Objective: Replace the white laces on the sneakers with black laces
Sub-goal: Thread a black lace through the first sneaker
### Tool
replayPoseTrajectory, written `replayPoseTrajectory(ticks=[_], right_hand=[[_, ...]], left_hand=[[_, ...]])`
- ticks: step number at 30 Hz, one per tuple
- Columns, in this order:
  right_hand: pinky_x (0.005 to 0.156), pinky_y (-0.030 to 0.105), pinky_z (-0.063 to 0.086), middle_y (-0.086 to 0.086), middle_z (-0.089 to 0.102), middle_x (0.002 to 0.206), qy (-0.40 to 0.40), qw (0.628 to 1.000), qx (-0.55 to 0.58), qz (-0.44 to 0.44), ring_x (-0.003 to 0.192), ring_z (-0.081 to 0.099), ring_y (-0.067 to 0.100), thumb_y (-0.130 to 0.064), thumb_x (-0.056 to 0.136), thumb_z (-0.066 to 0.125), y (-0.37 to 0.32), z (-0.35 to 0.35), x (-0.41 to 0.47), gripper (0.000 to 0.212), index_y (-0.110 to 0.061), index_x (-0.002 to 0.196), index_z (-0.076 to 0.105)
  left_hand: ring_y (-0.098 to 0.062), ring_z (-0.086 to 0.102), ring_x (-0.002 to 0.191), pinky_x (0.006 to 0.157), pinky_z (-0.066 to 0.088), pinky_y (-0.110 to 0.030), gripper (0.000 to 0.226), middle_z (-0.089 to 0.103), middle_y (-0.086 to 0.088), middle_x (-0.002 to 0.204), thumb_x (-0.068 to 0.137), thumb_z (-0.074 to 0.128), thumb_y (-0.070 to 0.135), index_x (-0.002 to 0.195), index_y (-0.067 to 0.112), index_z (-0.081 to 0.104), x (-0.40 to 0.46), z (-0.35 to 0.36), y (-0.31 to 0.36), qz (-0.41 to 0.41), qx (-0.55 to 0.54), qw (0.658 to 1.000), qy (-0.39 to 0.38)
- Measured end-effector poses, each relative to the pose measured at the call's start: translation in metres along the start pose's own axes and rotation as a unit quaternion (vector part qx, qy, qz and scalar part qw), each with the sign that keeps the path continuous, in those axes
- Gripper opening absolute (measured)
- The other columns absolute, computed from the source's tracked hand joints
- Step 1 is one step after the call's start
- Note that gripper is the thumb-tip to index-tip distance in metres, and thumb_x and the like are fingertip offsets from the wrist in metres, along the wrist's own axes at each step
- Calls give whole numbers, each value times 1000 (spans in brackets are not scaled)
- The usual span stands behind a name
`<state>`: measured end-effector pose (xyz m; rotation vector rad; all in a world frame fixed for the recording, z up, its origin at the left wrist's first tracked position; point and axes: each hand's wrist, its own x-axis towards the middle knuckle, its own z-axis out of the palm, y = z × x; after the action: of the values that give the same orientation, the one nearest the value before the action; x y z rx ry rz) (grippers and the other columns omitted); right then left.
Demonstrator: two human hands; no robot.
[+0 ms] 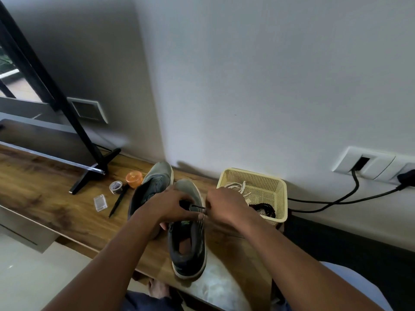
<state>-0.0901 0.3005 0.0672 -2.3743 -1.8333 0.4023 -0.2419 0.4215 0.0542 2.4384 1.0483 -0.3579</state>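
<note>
Two grey sneakers sit on the wooden worktop [45,185], toes pointing at the wall. The near sneaker [188,239] is right in front of you, heel toward you, collar open. The far sneaker [152,187] lies just beside it on the left, touching or nearly touching; mostly hidden by your left arm.

Your left hand [170,207] is curled over the near sneaker's eyelet area, fingers wrapped on the upper, thumb side near the tongue. Your right hand [222,207] is at the shoe's right edge, fingertips pressed together pinching the black lace [197,206]. A short stretch of that lace runs taut between your two hands across the eyelets. You cannot tell which eyelet it goes through.

The cream plastic basket [278,198] stands just right of the near sneaker, against the wall. Inside it: white laces [238,187] at the back left, a bundle of black lace [265,208] at the front.

Left of the sneakers on the worktop: orange lidded jar [134,178], tape roll [115,187], black pen [118,204], small clear plastic case [100,203]. TV stand leg [94,173] further left. Wall socket plate [372,166] to the right with black cables [336,198] running down behind the basket.
</note>
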Motion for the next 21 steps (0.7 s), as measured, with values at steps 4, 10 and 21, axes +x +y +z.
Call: replayPoseTrajectory(ticks=[4,10,21], right_hand=[[56,23,39,-5,73,70,31,958,284,17,55,54,6,-18,93,68,3,-13,10,18,-17,81,81],[60,23,36,4,70,88,104,734,666,-86,67,44,14,-11,101,61,9,-40,7,23,-13,85,77],[47,25,19,-2,34,58,-10,567,821,73,46,25,10,-18,104,45,5,-42,9,29,-16,75,48]], left_hand=[[-21,63,117,75,53,-25,94,41,7,149,58,70,90,140,45,60,4,1,-3,-4,-37,999,1],[-21,59,124,79,51,-25,90,42,5,149,64,72,87,141,43,59,2,0,-2,2,-47,999,-6],[-25,63,112,71,64,-31,80,43,6,145,66,82,77,137,44,63,3,2,-4,-6,-119,993,-19]])
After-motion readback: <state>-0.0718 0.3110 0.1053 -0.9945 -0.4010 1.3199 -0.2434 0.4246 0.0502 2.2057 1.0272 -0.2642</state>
